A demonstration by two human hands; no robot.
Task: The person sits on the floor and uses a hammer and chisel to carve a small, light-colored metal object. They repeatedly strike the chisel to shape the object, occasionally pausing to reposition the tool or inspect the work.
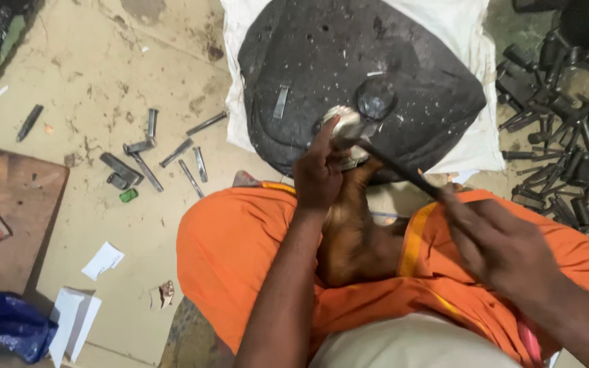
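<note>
I sit on the floor in orange cloth. My left hand point(318, 170) grips a small silvery metal piece point(344, 124) and presses it against the near edge of a round black work block point(349, 54), which lies on white sacking point(472, 146). My right hand point(502, 242) holds the dark handle of a hammer point(403, 174); its head meets the metal piece and looks blurred. A flat metal strip point(280, 101) lies on the block. My foot point(356, 197) rests just below the piece.
Several steel punches and chisels point(148, 153) lie scattered on the floor to the left. A dense pile of dark metal tools point(567, 116) fills the right side. A wooden board point(8, 218), paper scraps point(102, 260) and blue cloth point(5, 324) sit at lower left.
</note>
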